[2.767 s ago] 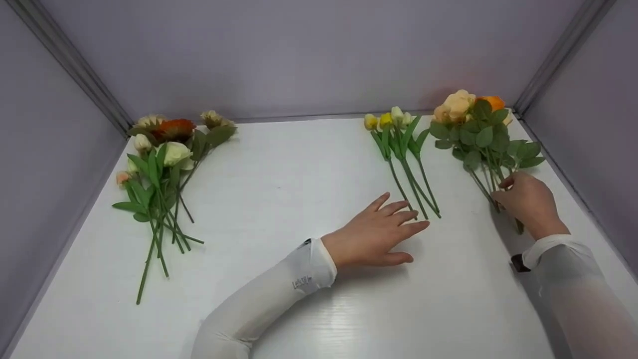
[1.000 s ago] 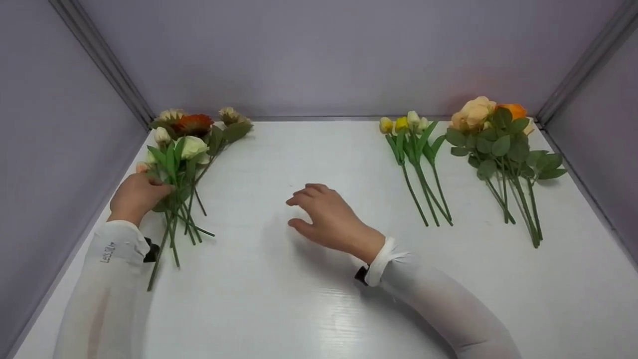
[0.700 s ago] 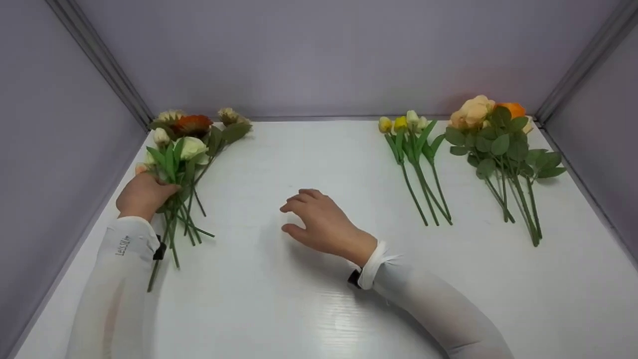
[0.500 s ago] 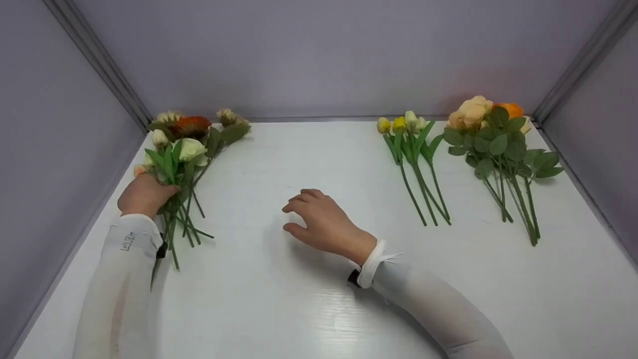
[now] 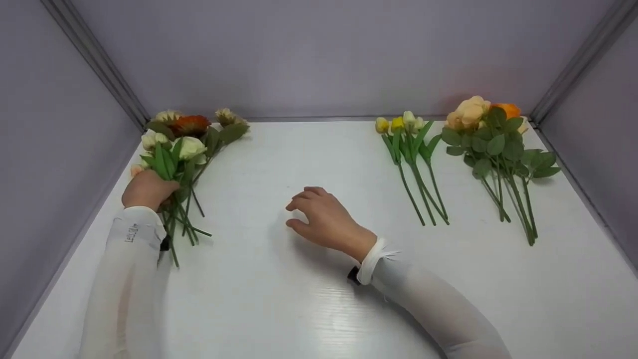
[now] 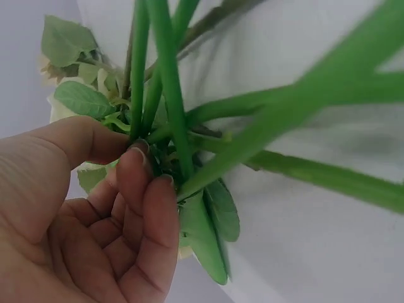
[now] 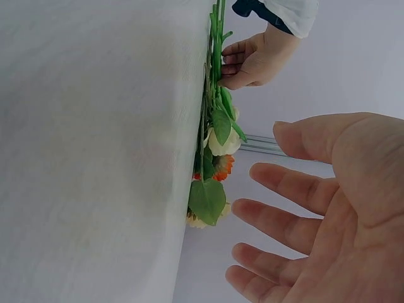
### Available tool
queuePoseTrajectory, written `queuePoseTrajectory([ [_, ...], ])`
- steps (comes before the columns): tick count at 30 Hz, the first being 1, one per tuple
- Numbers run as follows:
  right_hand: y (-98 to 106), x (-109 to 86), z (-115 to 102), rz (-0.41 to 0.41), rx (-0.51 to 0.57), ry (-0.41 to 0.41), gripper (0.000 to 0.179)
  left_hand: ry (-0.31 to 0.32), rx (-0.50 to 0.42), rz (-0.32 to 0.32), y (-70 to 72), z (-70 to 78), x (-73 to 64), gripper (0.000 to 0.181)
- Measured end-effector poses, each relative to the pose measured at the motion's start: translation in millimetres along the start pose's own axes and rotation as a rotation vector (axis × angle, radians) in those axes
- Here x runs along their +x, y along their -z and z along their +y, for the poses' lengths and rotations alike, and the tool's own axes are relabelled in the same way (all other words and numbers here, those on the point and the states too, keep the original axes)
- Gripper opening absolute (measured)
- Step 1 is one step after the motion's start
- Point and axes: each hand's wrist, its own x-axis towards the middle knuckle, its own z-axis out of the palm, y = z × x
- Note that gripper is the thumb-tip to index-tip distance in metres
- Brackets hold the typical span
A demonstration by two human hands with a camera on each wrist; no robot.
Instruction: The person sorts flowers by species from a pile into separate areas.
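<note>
At the left of the head view lies a pile of artificial flowers: an orange-red bloom (image 5: 191, 125), a cream rose (image 5: 189, 147), white tulips (image 5: 150, 140) and a peach bud (image 5: 136, 170). My left hand (image 5: 149, 190) reaches into this pile and pinches a tulip by its green stem (image 6: 169, 82) between thumb and fingertips, just below the leaves. Which stems lie inside the pinch is partly hidden. My right hand (image 5: 324, 217) hovers over the middle of the table, holding nothing. Its fingers (image 7: 278, 224) are spread and loosely bent in the right wrist view.
Yellow and white tulips (image 5: 397, 124) lie at the back right of the white table (image 5: 279, 299). Beside them is a bunch of peach and orange roses (image 5: 469, 112) with dark leaves. Grey panels (image 5: 319, 60) wall the back and both sides.
My left hand has gone from the table's middle to the left pile and pinched a tulip, shifting the white tulip heads slightly left. My right hand has left the roses for the middle.
</note>
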Motion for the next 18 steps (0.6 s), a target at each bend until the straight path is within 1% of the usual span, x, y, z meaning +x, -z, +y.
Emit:
queuePoseTrajectory([
  [3, 1, 0.1, 3, 0.005, 0.004, -0.009, 0.030, 0.030, -0.131, -0.020, 5.3, -1.8, -2.7, 0.032],
  [6, 4, 0.7, 5, 0.010, 0.012, -0.016, 0.031, 0.041, -0.268, -0.030, 12.6, -3.2, -5.4, 0.025],
  [8, 8, 0.9, 7, 0.015, 0.023, -0.020, 0.031, 0.026, -0.332, -0.036, 17.3, -1.6, -7.7, 0.026],
  [10, 14, 0.9, 10, 0.027, 0.035, -0.028, 0.031, -0.007, -0.378, -0.039, 20.1, 3.2, -9.6, 0.030],
  [12, 20, 0.5, 13, 0.046, 0.051, -0.049, 0.031, -0.049, -0.410, -0.036, 21.0, 12.3, -11.3, 0.032],
  [14, 28, 0.1, 17, 0.070, 0.069, -0.076, 0.031, -0.090, -0.434, -0.025, 19.9, 25.9, -13.6, 0.033],
  [16, 35, -0.4, 22, 0.093, 0.091, -0.105, 0.030, -0.136, -0.458, -0.018, 17.0, 43.1, -15.7, 0.036],
  [18, 42, -1.4, 27, 0.114, 0.123, -0.132, 0.030, -0.174, -0.493, -0.023, 13.0, 64.0, -19.4, 0.040],
])
